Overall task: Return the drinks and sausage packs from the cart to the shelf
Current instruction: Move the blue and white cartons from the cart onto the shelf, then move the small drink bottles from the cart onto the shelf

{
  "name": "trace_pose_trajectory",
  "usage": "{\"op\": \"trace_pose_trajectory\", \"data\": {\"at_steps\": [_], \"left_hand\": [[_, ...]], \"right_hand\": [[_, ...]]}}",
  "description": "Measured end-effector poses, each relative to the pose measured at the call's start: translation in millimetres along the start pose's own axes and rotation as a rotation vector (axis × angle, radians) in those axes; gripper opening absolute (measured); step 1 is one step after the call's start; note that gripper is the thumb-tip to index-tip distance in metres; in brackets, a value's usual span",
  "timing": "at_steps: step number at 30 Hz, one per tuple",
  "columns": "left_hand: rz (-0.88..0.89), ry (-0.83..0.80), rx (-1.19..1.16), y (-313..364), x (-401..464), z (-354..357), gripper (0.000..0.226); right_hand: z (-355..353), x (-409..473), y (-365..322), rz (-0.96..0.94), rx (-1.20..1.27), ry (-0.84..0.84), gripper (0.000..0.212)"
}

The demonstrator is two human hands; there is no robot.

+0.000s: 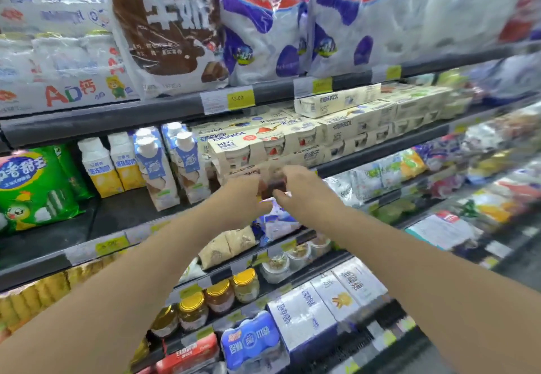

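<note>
Both arms reach out to the middle shelf [380,145]. My left hand [246,195] and my right hand [298,183] grip the two ends of a cream cardboard drink multipack [244,172] with dark cups, held at the shelf's front edge. It sits just below a stack of similar cream packs [263,142]. Motion blur and my fingers hide most of the held pack. The cart and the sausage packs are out of view.
Blue-and-white cartons [159,168] and yellow-labelled cartons [101,166] stand left of my hands, with a green bag [35,186] further left. Large milk bags [263,22] fill the top shelf. Jars [219,294] and boxed drinks [304,309] sit on lower shelves.
</note>
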State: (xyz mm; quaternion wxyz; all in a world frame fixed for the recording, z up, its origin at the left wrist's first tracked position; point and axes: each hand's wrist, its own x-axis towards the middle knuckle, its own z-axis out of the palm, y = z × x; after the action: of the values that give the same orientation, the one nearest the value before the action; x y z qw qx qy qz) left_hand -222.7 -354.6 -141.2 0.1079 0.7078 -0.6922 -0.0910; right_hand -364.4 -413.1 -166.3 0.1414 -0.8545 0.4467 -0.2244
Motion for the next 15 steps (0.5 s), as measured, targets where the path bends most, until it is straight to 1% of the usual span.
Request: {"op": "trace_pose_trajectory", "data": {"at_steps": [5, 6, 8, 11, 13, 15], "left_hand": [[0.144, -0.089, 0.233, 100.9, 56.4, 43.4, 0.042], [0.167, -0.102, 0.262, 124.1, 66.2, 56.7, 0.046], [0.2, -0.122, 0.283, 173.6, 79.9, 83.9, 0.048], [0.275, -0.145, 0.292, 252.1, 92.5, 124.0, 0.042], [0.333, -0.161, 0.325, 307.0, 98.1, 146.7, 0.047], [0.399, -0.192, 0.311, 360.9, 102.2, 166.9, 0.053]], "right_hand": [[-71.3, -67.3, 135.7, 0.247, -0.264, -0.068, 0.059], [-86.2, -86.1, 163.5, 0.294, -0.298, -0.065, 0.059], [-113.5, -125.1, 214.4, 0.396, -0.37, -0.082, 0.054], [-150.7, -181.1, 279.5, 0.514, -0.438, -0.117, 0.051], [-173.6, -215.7, 315.7, 0.573, -0.473, -0.111, 0.047], [-194.2, -249.0, 347.9, 0.626, -0.48, -0.087, 0.047]]}}
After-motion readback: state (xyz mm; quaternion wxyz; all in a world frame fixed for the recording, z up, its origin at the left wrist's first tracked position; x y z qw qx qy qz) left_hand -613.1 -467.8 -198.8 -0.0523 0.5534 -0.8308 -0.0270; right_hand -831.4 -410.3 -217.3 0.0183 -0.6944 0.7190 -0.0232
